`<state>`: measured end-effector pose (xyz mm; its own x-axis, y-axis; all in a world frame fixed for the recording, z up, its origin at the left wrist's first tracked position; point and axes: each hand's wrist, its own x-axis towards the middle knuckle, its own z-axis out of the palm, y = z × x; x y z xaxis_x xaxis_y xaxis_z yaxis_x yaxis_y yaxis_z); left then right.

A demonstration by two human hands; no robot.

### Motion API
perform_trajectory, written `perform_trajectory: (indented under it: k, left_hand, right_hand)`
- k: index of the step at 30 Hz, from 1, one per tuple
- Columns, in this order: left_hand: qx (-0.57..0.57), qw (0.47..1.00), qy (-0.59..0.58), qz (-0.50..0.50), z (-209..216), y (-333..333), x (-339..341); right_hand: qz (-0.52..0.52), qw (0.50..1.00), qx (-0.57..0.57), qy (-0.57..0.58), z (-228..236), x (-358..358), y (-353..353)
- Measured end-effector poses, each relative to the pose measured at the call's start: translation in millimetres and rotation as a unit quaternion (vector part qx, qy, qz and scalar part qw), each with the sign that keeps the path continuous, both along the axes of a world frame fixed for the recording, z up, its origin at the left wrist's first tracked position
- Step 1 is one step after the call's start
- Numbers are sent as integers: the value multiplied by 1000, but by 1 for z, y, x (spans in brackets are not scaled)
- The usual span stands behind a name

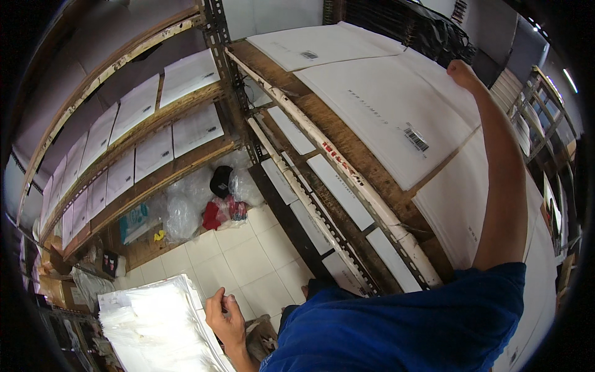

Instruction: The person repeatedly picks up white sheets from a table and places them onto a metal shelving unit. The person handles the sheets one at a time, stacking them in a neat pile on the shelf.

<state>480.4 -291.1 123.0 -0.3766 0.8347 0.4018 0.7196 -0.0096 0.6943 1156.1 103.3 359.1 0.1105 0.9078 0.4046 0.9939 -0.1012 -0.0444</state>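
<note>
My right arm reaches across the rack's top shelf, and my right hand (463, 74) is closed in a fist at the far right side of a large white printed packet (378, 105) with a barcode. Whatever its fingers may grip is hidden. Low in the view, my left hand (227, 319) has its fingers curled in, with nothing visible in them. It is beside the right edge of a thick stack of white sheets (158, 322) with ruffled edges. A second white packet (322, 43) lies farther back on the shelf, and another (458, 192) lies nearer me.
At left stands a metal rack with wooden shelves (149, 127) bearing rows of white packets. Clear plastic bags (183, 208), a red bundle (214, 214) and a black cap-like item (221, 181) lie below it. White floor tiles (248, 257) separate the racks. A cardboard box (64, 292) sits at lower left.
</note>
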Motion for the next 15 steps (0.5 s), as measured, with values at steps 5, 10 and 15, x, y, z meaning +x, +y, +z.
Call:
perform_trajectory:
  k: [5, 10, 15]
  left_hand:
    - [10, 1000, 7, 10, 6, -19, -7]
    - [15, 999, -3, 39, 10, -62, -19]
    - [38, 995, 10, 90, 7, -132, -32]
  right_hand:
    - [104, 987, 52, -110, 30, -41, 13]
    - [268, 960, 4, -79, 74, -179, 18]
    - [447, 891, 49, -62, 78, -361, -38]
